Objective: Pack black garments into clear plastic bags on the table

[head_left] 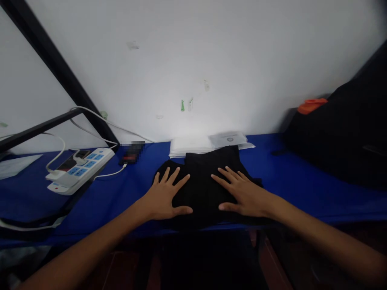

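Note:
A black cloth, partly folded, lies near the front edge of the blue-covered table. On its left part my left hand rests flat, palm down, with the fingers spread. My right hand lies on the right part in the same way, its fingers apart. The middle of the cloth shows between the two hands. Just behind the cloth, touching or close to its back edge, are white plastic packets and a clear packet with a round mark.
At the left, a white power strip with cables sits beside a dark phone-like device on the blue table. A black frame rises there. A large black bag with an orange piece stands at the right. Behind is a white wall.

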